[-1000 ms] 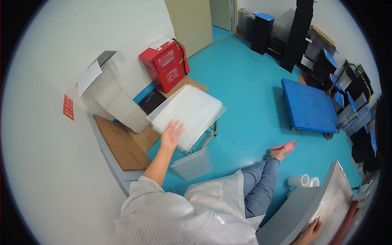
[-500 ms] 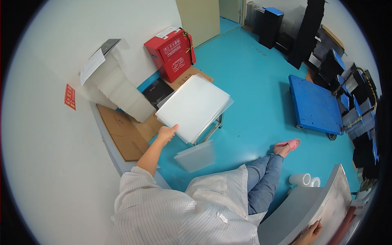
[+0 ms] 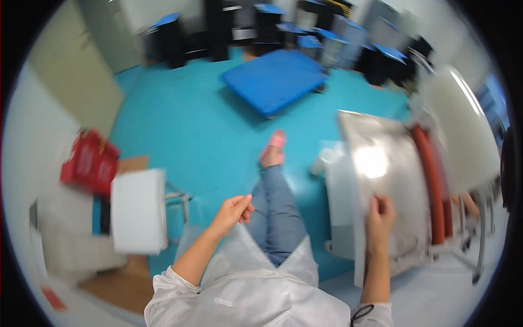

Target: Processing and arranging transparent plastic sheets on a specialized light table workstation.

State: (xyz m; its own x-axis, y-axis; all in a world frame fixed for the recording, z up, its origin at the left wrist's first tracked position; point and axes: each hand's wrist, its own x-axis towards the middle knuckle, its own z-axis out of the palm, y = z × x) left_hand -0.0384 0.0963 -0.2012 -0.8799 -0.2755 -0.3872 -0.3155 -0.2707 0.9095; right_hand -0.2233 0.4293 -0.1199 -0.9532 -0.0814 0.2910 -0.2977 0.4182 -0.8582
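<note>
My left hand is in front of my body, above my legs, with its fingers closed in a pinch. Anything thin between its fingertips cannot be made out. My right hand is over the shiny metal bed of a machine with a red roller. Its fingers are bent together and blurred, so what they hold, if anything, does not show. To the left, a stack of white sheets lies on a metal-legged stand. Beside my left forearm are translucent sheets.
A blue platform cart stands ahead on the turquoise floor. Black and clear stacks line the far wall. A red box is at the left wall. White rolls sit beside the machine. Another person's hand shows beyond the roller.
My view has swung right. My left hand has come off the white stack and is now in front of me. My right hand is still at the metal bed, now more fully visible.
</note>
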